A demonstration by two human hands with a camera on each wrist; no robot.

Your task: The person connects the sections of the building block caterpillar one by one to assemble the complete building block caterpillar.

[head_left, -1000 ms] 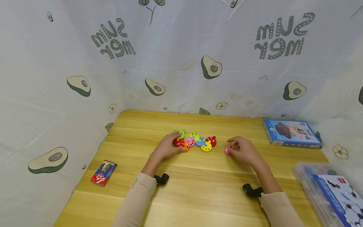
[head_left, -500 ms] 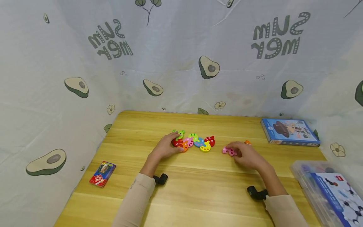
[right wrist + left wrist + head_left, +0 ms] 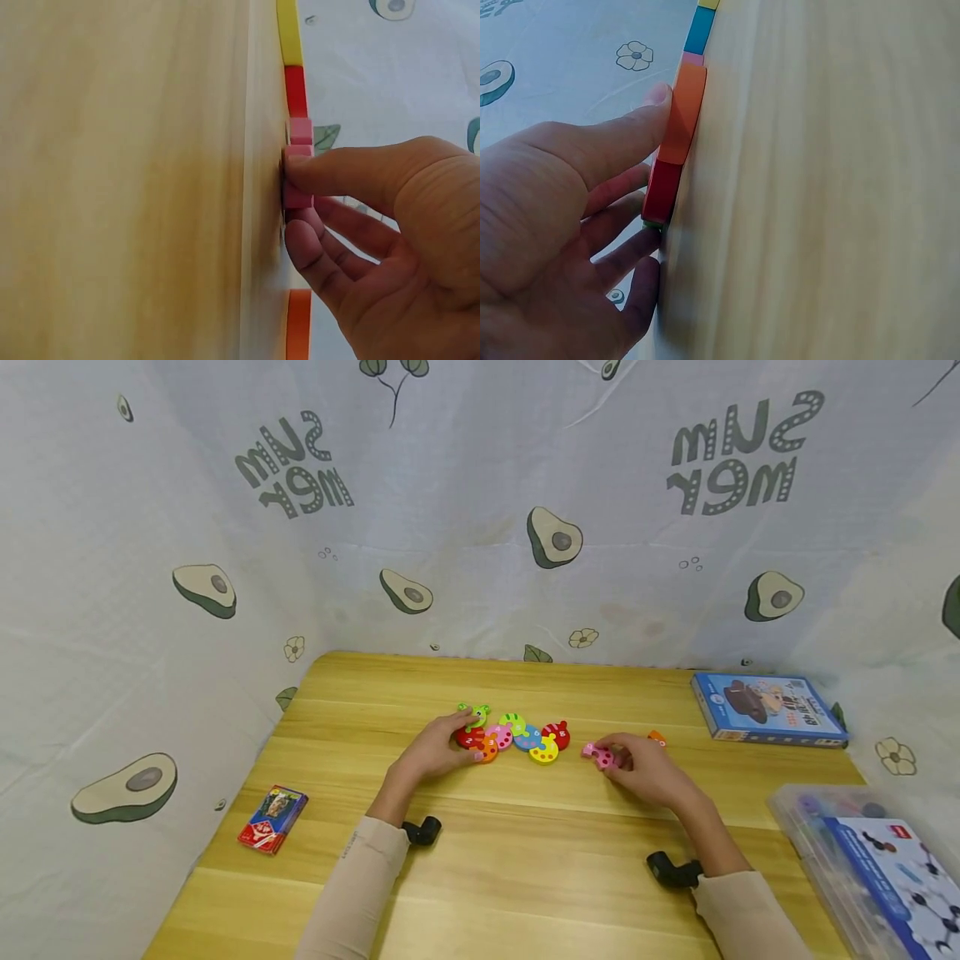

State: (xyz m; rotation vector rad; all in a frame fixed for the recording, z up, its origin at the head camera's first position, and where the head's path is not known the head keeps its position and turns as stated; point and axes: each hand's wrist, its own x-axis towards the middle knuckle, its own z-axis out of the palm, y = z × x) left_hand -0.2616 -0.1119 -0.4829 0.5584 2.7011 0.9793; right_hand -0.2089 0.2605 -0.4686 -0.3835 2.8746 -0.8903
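A row of joined wooden caterpillar puzzle pieces (image 3: 527,737) lies on the table, with a green head (image 3: 477,714) at its left end and a red piece (image 3: 557,732) at its right end. My left hand (image 3: 435,748) holds the head end, thumb against the orange piece (image 3: 684,112) and fingers round the red one (image 3: 661,191). To the right of the row, my right hand (image 3: 654,770) pinches a loose pink puzzle piece (image 3: 602,757) between thumb and fingers. In the right wrist view the pink piece (image 3: 299,196) stands close to the tabletop, a short way from the red end.
A loose orange piece (image 3: 657,737) lies just behind my right hand. Further right are a blue picture box (image 3: 772,710) and a clear plastic case (image 3: 810,860) with a printed sheet. A small red and blue card pack (image 3: 273,820) lies at the left. Patterned cloth hangs behind the table.
The pink piece has turned in my right hand's fingers and moved slightly left towards the row. The loose orange piece has come into view behind that hand. My left hand stays at the head end.
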